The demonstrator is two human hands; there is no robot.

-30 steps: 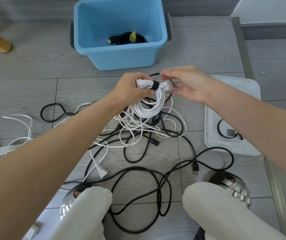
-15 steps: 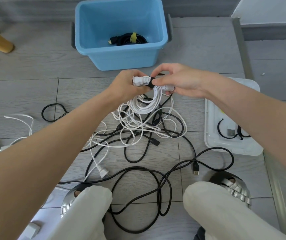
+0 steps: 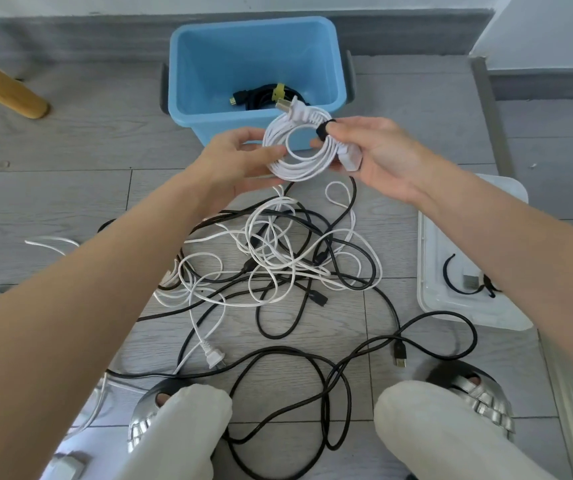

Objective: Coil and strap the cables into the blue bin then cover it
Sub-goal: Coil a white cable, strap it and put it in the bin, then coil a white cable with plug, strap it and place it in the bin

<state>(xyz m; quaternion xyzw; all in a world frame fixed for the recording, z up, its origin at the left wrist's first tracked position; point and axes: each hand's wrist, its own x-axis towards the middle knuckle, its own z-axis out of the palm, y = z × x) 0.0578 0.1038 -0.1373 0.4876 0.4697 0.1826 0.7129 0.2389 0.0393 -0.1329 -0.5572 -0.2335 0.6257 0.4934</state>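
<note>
Both hands grip the white coil (image 3: 300, 150) just in front of the blue bin (image 3: 257, 64): left hand (image 3: 240, 157) steadies loops, right hand (image 3: 375, 154) fingers pinch the black strap (image 3: 323, 130) shut. Bin drop looks next.

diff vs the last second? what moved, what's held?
The white coil came up and forward toward the blue bin and turned flat, ring open to view. Both hands keep hold: left hand on its left side, right hand at the black strap. Floor tangle, lid unchanged.

Both hands (image 3: 240, 157) hold strapped white coil (image 3: 298, 157).
</note>
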